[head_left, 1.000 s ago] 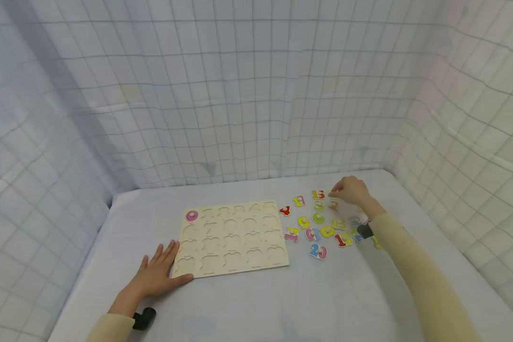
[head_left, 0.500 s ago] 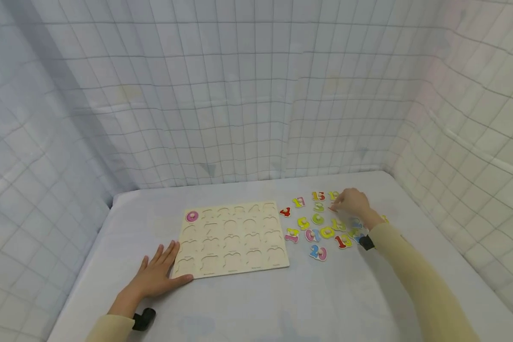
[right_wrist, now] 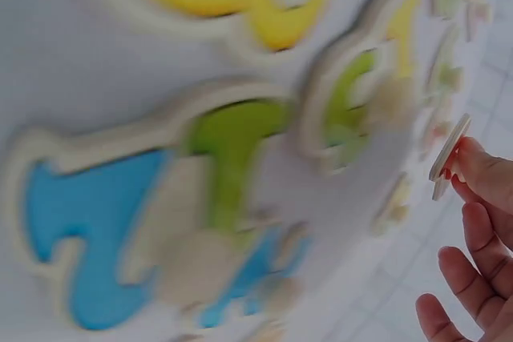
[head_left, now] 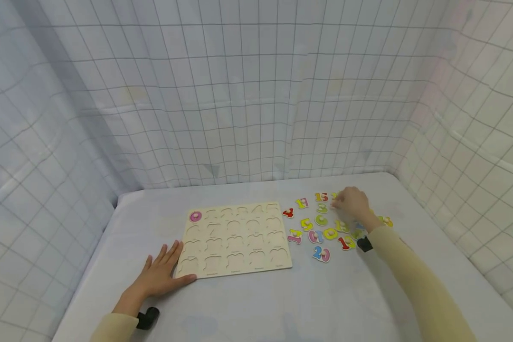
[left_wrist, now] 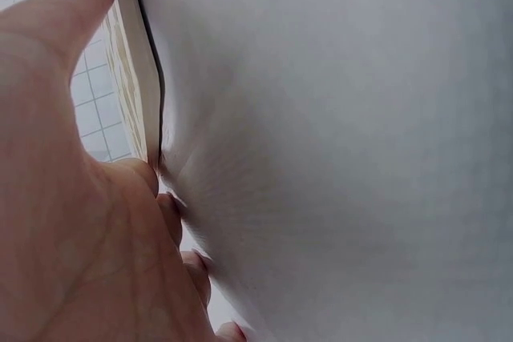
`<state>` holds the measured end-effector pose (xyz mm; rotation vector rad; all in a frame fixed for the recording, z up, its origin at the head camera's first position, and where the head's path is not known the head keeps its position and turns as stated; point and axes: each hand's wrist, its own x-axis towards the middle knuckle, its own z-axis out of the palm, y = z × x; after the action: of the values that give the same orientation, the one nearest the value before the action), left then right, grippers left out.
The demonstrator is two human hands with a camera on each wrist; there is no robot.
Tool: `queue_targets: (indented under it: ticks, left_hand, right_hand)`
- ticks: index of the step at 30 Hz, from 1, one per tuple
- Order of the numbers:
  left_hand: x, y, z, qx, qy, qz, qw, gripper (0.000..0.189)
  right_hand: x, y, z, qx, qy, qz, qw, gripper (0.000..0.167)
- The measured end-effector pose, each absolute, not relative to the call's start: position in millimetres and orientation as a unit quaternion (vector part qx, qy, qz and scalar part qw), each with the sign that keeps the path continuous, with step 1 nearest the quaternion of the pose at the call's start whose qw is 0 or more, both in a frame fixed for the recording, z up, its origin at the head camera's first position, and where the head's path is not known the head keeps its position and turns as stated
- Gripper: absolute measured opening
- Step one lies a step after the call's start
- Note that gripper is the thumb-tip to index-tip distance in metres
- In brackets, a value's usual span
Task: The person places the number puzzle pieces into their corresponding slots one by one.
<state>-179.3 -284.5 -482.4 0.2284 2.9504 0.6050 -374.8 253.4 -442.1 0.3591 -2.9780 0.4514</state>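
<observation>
My left hand [head_left: 160,275] lies at the near left corner of a pale wooden number puzzle board [head_left: 245,269], fingers straight along its left side, thumb on its front edge. In the left wrist view, the thumb and fingers touch the board's side [left_wrist: 144,78]. A pink zero piece [head_left: 195,216] sits in the far left recess; the other recesses are bare. Over the scattered pieces, my right hand [head_left: 354,203] pinches a thin number puzzle piece [right_wrist: 447,150] between thumb and forefinger, seen nearly edge-on with some red showing. Which number it is cannot be read.
Several knobbed number pieces lie right of the board, among them a blue-and-pink 20 [head_left: 321,254], a red 4 [head_left: 288,213] and a yellow-and-red 15 [head_left: 321,197]. White grid-patterned cloth [head_left: 256,118] stands behind and at both sides of the white table.
My right hand has come nearer from the back pieces to a reddish piece and now pinches one. The left hand stays on the board. The head view has shifted slightly.
</observation>
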Motion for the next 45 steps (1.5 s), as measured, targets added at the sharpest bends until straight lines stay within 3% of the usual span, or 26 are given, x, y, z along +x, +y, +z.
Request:
queue_targets:
  ticks: [8, 20, 27, 45]
  left_hand:
    - [-177.8, -287.1, -483.2, 0.076, 0.973, 0.209, 0.055, 0.109]
    - [-176.9, -280.4, -477.0, 0.078, 0.975, 0.2, 0.06, 0.107]
    - [-178.9, -278.2, -477.6, 0.09, 0.97, 0.221, 0.047, 0.103]
    - [-175.4, -271.5, -471.5, 0.073, 0.976, 0.191, 0.069, 0.106]
  right_hand:
    - [-386.0, 189.2, -416.6, 0.199, -0.97, 0.115, 0.086, 0.02]
    - [-389.9, 62.7, -433.6, 0.3, -0.942, 0.109, 0.105, 0.016]
    - [-379.1, -2.8, -437.7, 0.335, -0.935, 0.087, 0.082, 0.019]
    - [-374.1, -77.8, -463.1, 0.334, -0.936, 0.107, 0.041, 0.02]
